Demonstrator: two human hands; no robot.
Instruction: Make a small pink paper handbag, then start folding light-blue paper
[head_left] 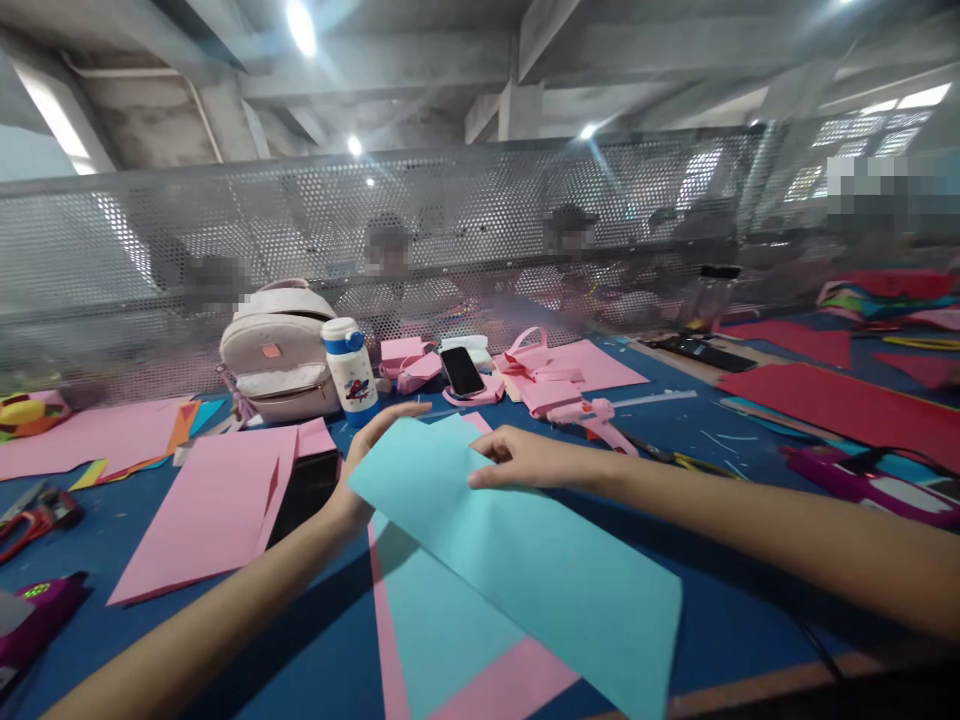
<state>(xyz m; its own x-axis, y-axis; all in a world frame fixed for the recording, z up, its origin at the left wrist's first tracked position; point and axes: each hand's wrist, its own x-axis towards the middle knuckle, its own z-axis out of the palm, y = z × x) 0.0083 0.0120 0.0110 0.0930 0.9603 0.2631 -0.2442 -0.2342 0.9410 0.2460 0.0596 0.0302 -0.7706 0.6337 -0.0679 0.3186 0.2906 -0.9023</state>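
Note:
A light blue sheet of paper point(525, 550) is lifted off the blue table point(720, 590), slanting from upper left to lower right. My left hand point(367, 440) holds its far left corner, fingers partly behind the sheet. My right hand point(517, 460) pinches the top edge a little to the right. Under it lie another light blue sheet point(435, 620) and a pink sheet point(510, 690).
Pink sheets point(217, 510) and a black box point(307, 490) lie left. Behind stand a white backpack point(277, 350), a bottle point(351, 370), a phone point(461, 372) and pink paper crafts point(555, 380). Red sheets point(847, 400) lie right. Scissors point(30, 520) are far left. People sit behind a mesh screen point(480, 220).

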